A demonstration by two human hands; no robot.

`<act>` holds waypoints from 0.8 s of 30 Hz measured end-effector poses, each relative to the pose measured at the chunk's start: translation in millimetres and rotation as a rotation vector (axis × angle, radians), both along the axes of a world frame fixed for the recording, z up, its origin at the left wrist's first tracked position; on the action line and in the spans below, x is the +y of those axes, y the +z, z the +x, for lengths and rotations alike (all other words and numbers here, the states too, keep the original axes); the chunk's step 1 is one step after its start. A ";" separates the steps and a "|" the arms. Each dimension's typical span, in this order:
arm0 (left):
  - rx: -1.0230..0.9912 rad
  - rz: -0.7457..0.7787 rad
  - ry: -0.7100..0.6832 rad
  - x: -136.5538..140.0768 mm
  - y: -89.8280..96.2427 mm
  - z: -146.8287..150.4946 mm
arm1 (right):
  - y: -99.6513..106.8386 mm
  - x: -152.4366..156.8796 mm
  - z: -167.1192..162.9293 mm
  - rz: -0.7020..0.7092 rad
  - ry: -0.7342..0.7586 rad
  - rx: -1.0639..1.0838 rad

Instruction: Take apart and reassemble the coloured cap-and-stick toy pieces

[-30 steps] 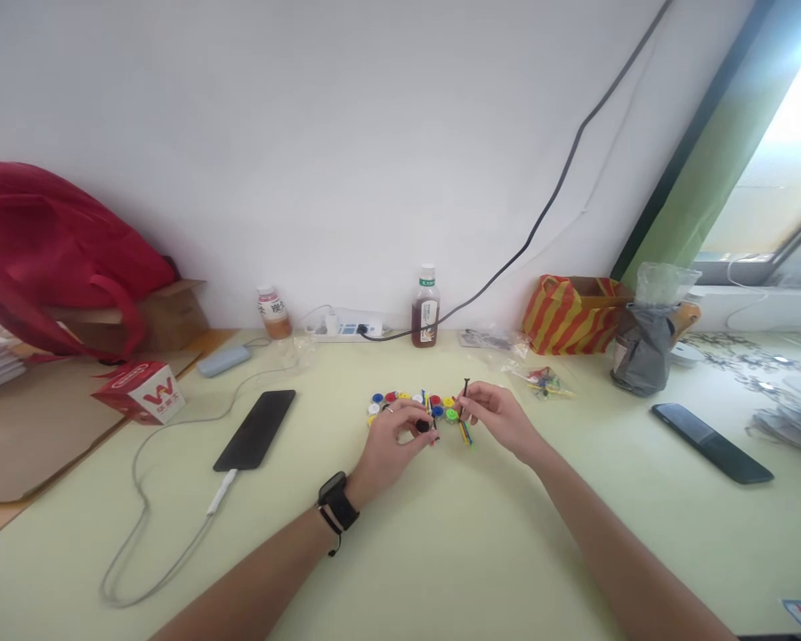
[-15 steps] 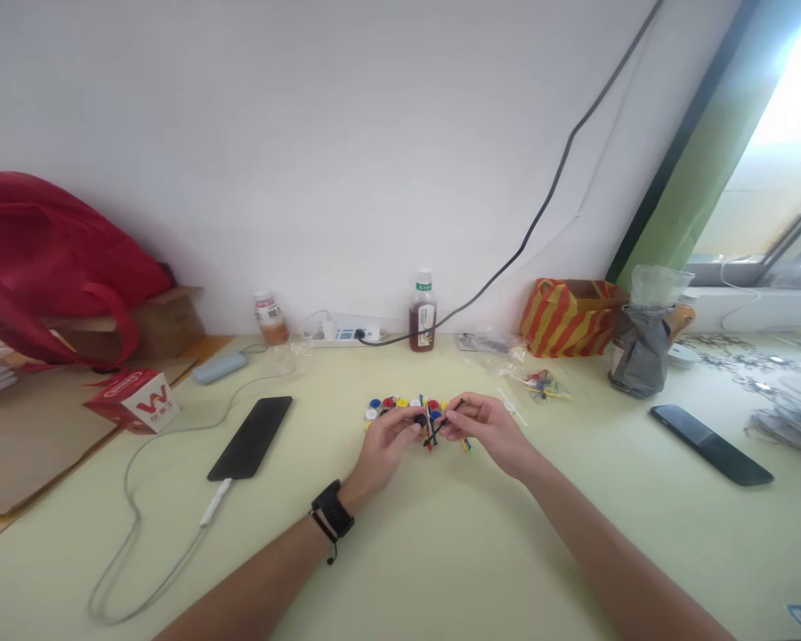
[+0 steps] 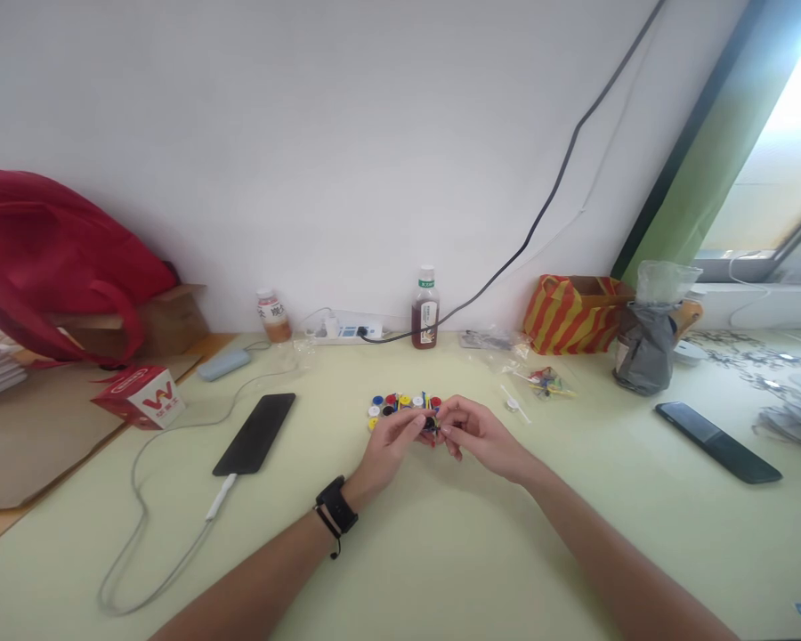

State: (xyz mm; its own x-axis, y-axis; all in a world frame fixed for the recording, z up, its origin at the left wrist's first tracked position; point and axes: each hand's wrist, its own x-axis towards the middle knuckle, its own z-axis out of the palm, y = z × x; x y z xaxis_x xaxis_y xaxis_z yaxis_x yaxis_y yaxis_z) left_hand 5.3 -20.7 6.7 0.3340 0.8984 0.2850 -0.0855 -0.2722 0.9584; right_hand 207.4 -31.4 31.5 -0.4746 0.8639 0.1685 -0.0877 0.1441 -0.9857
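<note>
My left hand [image 3: 388, 442], with a black watch on its wrist, pinches a small black round wheel-like piece [image 3: 430, 425] between thumb and fingers. Close against it, my right hand [image 3: 484, 442] is closed on a thin black rod [image 3: 439, 429], which is mostly hidden by the fingers and meets the round piece. Just behind both hands lie several small round pieces in blue, white, red, yellow and black, among them a blue one [image 3: 377, 401] and a yellow one [image 3: 373, 424]. Thin coloured sticks lie among them, partly covered by the hands.
A phone [image 3: 254, 434] on a charging cable lies left, another phone [image 3: 717, 442] right. Behind stand a sauce bottle [image 3: 425, 312], a power strip [image 3: 351, 332] and a striped bag [image 3: 574, 316]. A small bag of coloured parts [image 3: 548, 383] and a white stick [image 3: 515, 405] lie right.
My right hand has moved in toward my left, bringing the black rod from a slanted position up against the black round piece. The view has shifted slightly.
</note>
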 end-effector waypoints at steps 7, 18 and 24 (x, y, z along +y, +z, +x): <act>0.098 0.128 0.035 1.1 -4.1 1.2 | -11.5 3.3 -2.9 0.207 -0.151 -0.143; 0.292 0.385 0.193 2.4 -6.2 -4.6 | -12.2 6.2 4.7 0.393 -0.239 -0.328; 0.326 0.402 0.150 -2.5 1.6 -3.8 | -6.4 5.2 1.5 0.203 -0.181 -0.131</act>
